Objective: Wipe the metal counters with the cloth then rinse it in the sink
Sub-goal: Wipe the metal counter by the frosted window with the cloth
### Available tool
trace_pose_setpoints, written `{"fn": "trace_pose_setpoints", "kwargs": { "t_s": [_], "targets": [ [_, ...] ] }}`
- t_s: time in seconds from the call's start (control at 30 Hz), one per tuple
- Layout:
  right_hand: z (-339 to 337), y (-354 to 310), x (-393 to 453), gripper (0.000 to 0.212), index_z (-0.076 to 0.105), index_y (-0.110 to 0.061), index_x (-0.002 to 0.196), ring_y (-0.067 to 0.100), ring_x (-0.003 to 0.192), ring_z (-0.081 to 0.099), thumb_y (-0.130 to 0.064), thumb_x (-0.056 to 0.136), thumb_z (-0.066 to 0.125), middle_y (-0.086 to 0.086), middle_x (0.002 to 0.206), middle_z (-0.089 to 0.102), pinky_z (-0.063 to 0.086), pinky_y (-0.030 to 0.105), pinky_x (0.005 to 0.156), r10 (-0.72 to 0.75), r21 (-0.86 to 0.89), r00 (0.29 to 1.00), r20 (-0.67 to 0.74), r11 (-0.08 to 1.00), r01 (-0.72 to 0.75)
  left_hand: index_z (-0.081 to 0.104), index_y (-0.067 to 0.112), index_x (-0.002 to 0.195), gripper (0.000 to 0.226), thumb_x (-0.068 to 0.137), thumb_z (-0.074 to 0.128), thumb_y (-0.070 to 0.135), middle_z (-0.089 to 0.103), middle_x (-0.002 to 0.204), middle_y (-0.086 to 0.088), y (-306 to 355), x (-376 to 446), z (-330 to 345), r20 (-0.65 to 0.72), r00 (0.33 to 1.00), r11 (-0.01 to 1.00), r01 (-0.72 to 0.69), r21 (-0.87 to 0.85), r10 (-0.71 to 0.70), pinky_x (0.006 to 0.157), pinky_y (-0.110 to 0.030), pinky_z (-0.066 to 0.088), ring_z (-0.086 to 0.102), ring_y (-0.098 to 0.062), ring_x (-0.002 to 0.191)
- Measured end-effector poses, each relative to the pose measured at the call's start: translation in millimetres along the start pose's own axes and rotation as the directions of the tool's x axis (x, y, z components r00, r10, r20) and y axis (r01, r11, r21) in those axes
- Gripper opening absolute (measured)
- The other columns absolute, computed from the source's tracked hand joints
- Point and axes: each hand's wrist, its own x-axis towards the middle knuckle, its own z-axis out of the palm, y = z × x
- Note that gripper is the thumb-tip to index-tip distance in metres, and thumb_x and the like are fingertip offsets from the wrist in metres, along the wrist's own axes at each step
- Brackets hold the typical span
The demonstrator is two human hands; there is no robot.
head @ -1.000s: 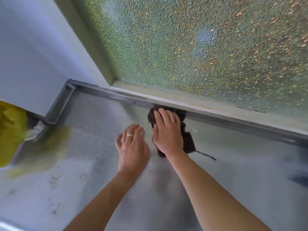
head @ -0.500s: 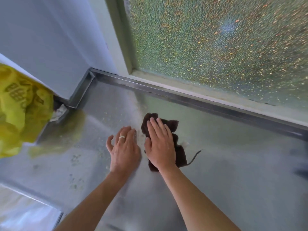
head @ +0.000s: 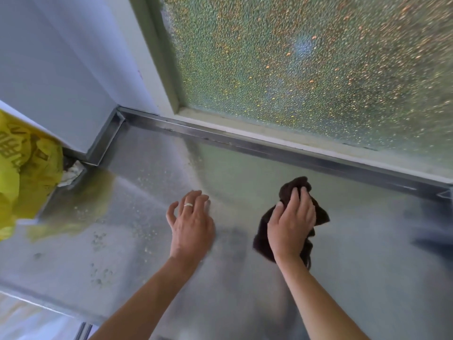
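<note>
A dark brown cloth (head: 318, 212) lies crumpled on the metal counter (head: 355, 241), a little in front of the raised back rim. My right hand (head: 290, 224) presses on top of it, fingers curled into the fabric. My left hand (head: 190, 222), with a ring on one finger, rests flat on the counter to the left of the cloth, fingers apart, holding nothing. Pale crumbs and smears speckle the counter (head: 137, 217) left of my left hand. No sink is in view.
A yellow plastic bag (head: 22, 173) hangs over the counter's left end, with a scrap of white paper (head: 72, 174) beside it. A frosted glass window (head: 306, 65) and a white wall (head: 61, 69) stand behind the rim (head: 269, 146). The front edge (head: 49, 307) runs lower left.
My right hand has dragged the cloth back from the rear rim and then to the right. The two hands, side by side before, are now apart. My left hand stayed flat on the counter.
</note>
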Motion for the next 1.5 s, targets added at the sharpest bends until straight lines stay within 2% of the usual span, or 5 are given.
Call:
{"fn": "trace_pose_setpoints", "kwargs": {
  "t_s": [0.4, 0.63, 0.8, 1.2, 1.5],
  "targets": [
    [26.5, -77.8, -17.9, 0.040, 0.062, -0.014, 0.139, 0.017, 0.140, 0.052, -0.019, 0.101, 0.053, 0.002, 0.148, 0.059, 0.038, 0.035, 0.118, -0.511, 0.379, 0.837, 0.195, 0.826, 0.416, 0.059, 0.017, 0.122, 0.027, 0.097, 0.054, 0.007, 0.060, 0.129, 0.000, 2.2, 4.6, 11.0, 0.024, 0.999, 0.998, 0.045, -0.044, -0.044, 0.107, -0.036, 0.029, 0.051, -0.019, 0.127],
    [-17.4, -76.4, -0.3, 0.023, 0.073, -0.018, 0.109, 0.011, 0.096, 0.063, -0.022, 0.098, 0.053, -0.004, 0.103, 0.070, 0.050, 0.028, 0.088, -0.165, 0.656, 0.912, 0.375, 0.743, -0.135, 0.044, 0.012, 0.135, 0.034, 0.102, 0.039, 0.007, 0.059, 0.126, -0.007, 25.3, 9.5, 6.7, 0.118, 0.985, 0.927, 0.156, -0.340, -0.123, 0.097, -0.035, 0.046, 0.055, -0.021, 0.114],
    [-37.1, -61.7, 33.8, 0.035, 0.081, -0.026, 0.108, 0.022, 0.114, 0.070, -0.042, 0.093, 0.054, 0.004, 0.115, 0.077, 0.048, 0.048, 0.110, -0.073, 0.660, 0.690, 0.720, 0.379, -0.649, 0.040, 0.022, 0.139, 0.037, 0.102, 0.043, 0.019, 0.067, 0.126, -0.001, 58.9, 22.2, 8.9, 0.502, 0.851, 0.767, 0.425, -0.481, -0.156, 0.098, -0.043, 0.052, 0.064, -0.024, 0.111],
    [-59.5, -26.6, 51.0, 0.024, 0.072, -0.019, 0.098, 0.014, 0.082, 0.070, -0.029, 0.104, 0.051, -0.006, 0.085, 0.074, 0.055, 0.025, 0.076, 0.015, 0.477, 0.579, 0.815, 0.550, -0.685, 0.056, 0.013, 0.135, 0.049, 0.092, 0.039, -0.002, 0.071, 0.121, -0.016, 70.1, 30.7, -0.6, 0.743, 0.656, -0.129, 0.732, -0.669, -0.135, 0.092, -0.042, 0.056, 0.064, -0.038, 0.119],
    [-78.2, -27.6, 70.0, 0.008, 0.058, -0.008, 0.093, 0.020, 0.070, 0.067, -0.009, 0.100, 0.056, 0.010, 0.082, 0.069, 0.057, 0.029, 0.068, -0.030, 0.383, 0.388, 0.921, 0.254, -0.888, 0.059, 0.018, 0.134, 0.060, 0.088, 0.037, -0.014, 0.070, 0.125, -0.011, 64.9, 30.1, -4.3, 0.622, 0.768, -0.004, 0.629, -0.778, -0.154, 0.096, -0.042, 0.055, 0.068, -0.030, 0.111]
  ]
}}
